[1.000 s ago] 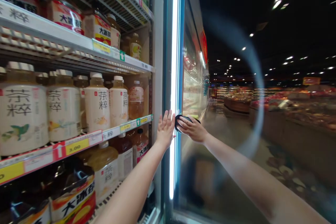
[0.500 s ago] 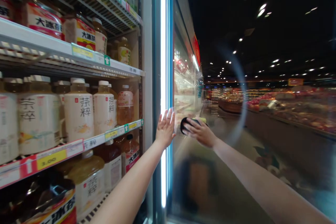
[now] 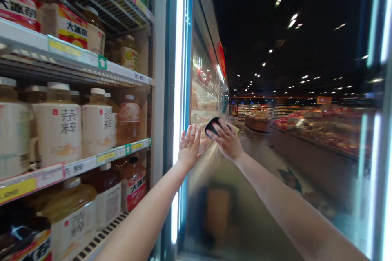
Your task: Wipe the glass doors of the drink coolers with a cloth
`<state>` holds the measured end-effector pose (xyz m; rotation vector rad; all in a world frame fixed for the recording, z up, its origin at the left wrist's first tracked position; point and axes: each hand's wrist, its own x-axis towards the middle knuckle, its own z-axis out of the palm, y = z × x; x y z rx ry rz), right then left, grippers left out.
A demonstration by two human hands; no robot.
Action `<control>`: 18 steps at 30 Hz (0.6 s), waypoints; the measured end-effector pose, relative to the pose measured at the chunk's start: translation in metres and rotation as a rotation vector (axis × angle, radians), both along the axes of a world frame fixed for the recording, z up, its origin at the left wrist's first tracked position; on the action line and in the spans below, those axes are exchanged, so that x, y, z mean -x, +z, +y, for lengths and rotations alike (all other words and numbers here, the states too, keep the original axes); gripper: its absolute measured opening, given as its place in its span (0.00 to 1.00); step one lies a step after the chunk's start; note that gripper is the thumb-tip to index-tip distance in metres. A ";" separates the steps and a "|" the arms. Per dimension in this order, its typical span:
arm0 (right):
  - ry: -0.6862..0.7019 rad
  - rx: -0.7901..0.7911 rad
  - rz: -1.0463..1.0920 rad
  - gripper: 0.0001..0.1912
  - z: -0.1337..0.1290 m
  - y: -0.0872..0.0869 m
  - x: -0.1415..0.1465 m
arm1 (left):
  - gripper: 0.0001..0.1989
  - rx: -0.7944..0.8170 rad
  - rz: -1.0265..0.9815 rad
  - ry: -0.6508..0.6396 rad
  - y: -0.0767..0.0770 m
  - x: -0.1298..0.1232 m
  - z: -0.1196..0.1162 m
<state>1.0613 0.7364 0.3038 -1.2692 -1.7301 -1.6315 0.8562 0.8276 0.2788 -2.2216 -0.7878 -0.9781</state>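
Observation:
My left hand [image 3: 189, 149] is raised with its fingers straight and spread. It holds nothing and overlaps the edge of the lit vertical strip [image 3: 179, 69] on the cooler frame; whether it touches is unclear. To its right, my right hand [image 3: 228, 140] has its fingers over a black oval pad [image 3: 212, 127] with a yellow-green edge, held against what looks like a glass pane. The pad's exact kind is not clear. On the left, tea bottles [image 3: 59, 130] with white caps and labels stand on the wire cooler shelf [image 3: 113, 155], beside a pinkish bottle [image 3: 129, 116].
Price tags line the shelf edges. Larger bottles [image 3: 72, 212] fill the lower shelf and red-labelled ones [image 3: 72, 24] the upper. Bright vertical strips [image 3: 375, 187] rise at far right. Beyond are lit cases [image 3: 206, 85], an aisle floor, and a long produce display [image 3: 324, 130].
My right hand and the black pad have moved up and slightly left. The view has swung right, shifting the shelves left and bringing bright strips in at far right. My left hand stays spread.

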 end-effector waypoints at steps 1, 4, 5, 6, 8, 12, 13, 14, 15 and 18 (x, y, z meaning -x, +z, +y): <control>0.023 0.072 -0.119 0.24 -0.004 -0.016 -0.003 | 0.64 0.001 -0.004 -0.012 -0.001 -0.002 0.000; 0.043 0.146 -0.271 0.25 -0.031 -0.039 -0.033 | 0.63 -0.001 -0.017 -0.042 -0.005 -0.008 -0.001; 0.026 0.114 -0.232 0.25 -0.041 -0.036 -0.047 | 0.62 -0.007 -0.021 -0.048 -0.005 -0.010 -0.001; -0.002 0.060 -0.153 0.26 -0.050 -0.027 -0.060 | 0.62 -0.013 -0.024 -0.051 -0.005 -0.012 -0.002; -0.073 -0.092 0.075 0.27 -0.061 0.001 -0.078 | 0.61 -0.024 -0.027 -0.051 -0.004 -0.017 -0.003; -0.113 -0.271 0.321 0.29 -0.051 0.035 -0.075 | 0.61 -0.034 -0.020 -0.062 0.000 -0.031 -0.010; -0.098 -0.229 0.272 0.29 -0.046 0.031 -0.069 | 0.61 -0.036 -0.016 -0.070 0.001 -0.034 -0.013; -0.076 -0.154 0.183 0.29 -0.042 0.022 -0.064 | 0.61 -0.037 -0.012 -0.079 0.001 -0.038 -0.015; -0.052 -0.062 0.073 0.29 -0.039 0.012 -0.059 | 0.61 -0.037 -0.007 -0.088 0.001 -0.041 -0.017; 0.002 0.133 -0.196 0.29 -0.042 -0.012 -0.061 | 0.60 -0.044 0.009 -0.110 0.001 -0.051 -0.023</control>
